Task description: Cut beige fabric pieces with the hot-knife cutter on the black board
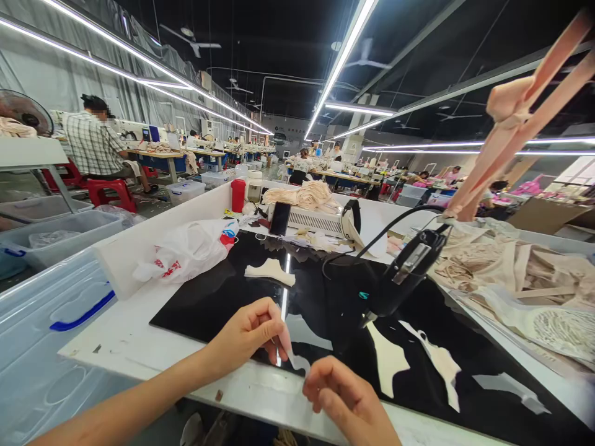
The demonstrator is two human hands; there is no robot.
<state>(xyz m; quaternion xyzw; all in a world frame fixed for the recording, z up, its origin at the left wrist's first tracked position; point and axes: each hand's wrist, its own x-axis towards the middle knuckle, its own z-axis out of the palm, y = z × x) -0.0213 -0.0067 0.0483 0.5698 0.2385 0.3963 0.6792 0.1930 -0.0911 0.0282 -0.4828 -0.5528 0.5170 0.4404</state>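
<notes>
Fingers of the left hand (260, 331) grasp a thin translucent strip (299, 362), held over the near edge of a glossy black board (218, 297). The right hand (346, 396) is half curled at the strip's lower end; whether it grips the strip, I cannot tell.

Just beyond the left hand, a flat translucent piece (309, 332) lies on the board, with a cream cutout (271, 271) farther back. To the right lie a second cream cutout (388, 360), a narrower cream piece (441, 362) and another translucent piece (509, 387). A black corded device (404, 272) slants above the board, its lower end near the top of the second cutout.

The board sits on a white desk (134, 337). A white plastic bag (188, 251) lies at its back left. Behind the board, a dark phone (279, 218) leans upright against a vented white box (318, 221) topped with folded cream fabric (309, 196); a red container (238, 195) stands left of them. Beige fabric (525, 263) heaps at the right, below knotted peach straps (506, 124).

Beyond the desk, a person in a checked shirt (93, 142) sits on a red stool (111, 195).
</notes>
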